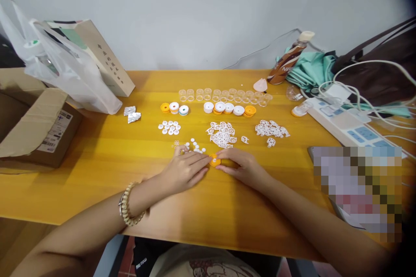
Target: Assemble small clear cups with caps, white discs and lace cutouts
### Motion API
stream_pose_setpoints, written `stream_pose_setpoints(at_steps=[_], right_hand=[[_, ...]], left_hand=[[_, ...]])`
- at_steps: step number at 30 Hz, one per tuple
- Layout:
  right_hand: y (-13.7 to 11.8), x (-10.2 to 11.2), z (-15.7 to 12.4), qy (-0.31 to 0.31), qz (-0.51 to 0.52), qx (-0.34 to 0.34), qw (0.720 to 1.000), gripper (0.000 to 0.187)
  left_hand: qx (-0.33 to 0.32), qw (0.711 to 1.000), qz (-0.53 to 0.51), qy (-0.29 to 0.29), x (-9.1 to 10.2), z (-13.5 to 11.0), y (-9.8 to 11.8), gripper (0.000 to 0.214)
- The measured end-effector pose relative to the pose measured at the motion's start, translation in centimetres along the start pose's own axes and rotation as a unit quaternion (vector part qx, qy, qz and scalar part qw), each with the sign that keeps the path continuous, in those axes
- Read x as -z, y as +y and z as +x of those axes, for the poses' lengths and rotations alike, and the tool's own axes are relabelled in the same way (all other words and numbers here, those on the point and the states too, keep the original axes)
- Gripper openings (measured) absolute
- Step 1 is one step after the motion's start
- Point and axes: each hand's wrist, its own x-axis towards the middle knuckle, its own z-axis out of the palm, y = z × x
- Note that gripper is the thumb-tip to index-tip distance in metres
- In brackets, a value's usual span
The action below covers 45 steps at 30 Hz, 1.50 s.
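My right hand point(242, 166) pinches a small orange round plastic cap point(213, 162) from the right, with thumb and index finger. From the left, the fingertips of my left hand point(188, 169) press on the same cap. A small white piece shows at the cap's middle. Just beyond my left hand lie small white round pieces point(195, 143) and tiny clear rings point(176, 143). Farther back are white discs point(169, 127) and a pile of white openwork plastic parts point(222, 134). A second pile of openwork parts point(271, 128) lies to the right.
Orange and white round caps point(220, 106) and clear little cups point(224, 95) form rows at the back. A cardboard box point(61, 138) and plastic bag point(81, 82) stand left. On the right are a power strip point(344, 123), cables, a drink bottle point(287, 62) and a blurred-out device point(354, 186).
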Motion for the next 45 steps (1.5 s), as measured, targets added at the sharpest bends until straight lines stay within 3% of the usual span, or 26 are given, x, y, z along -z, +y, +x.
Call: stream_pose_setpoints(at_steps=[28, 45], right_hand=[[0.7, -0.4, -0.3, 0.018, 0.002, 0.038, 0.999, 0.010], [0.6, -0.6, -0.4, 0.015, -0.037, 0.048, 0.998, 0.009]], left_hand=[[-0.013, 0.999, 0.033, 0.005, 0.0, 0.2, 0.3, 0.026], [-0.015, 0.996, 0.072, -0.041, 0.0, -0.1, 0.6, 0.027]])
